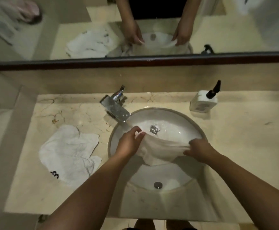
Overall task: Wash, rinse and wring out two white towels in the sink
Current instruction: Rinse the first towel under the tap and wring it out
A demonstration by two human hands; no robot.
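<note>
Your left hand [128, 143] and right hand [200, 150] pinch opposite ends of the wet towel [158, 148] stretched over the sink [193, 123] beneath the running tap [117, 110], mid-rinse; next, probably twist it to wring.

There are two white cloth towels: one wet towel [160, 146] stretched over the round white sink [190, 123], and one crumpled towel [69, 151] on the beige marble counter [243, 146]. There is one chrome tap [117, 110], one white soap bottle with a black pump [203, 102], one metal drain [154, 129], and two bare hands, the left hand [129, 143] and the right hand [200, 149].
</note>
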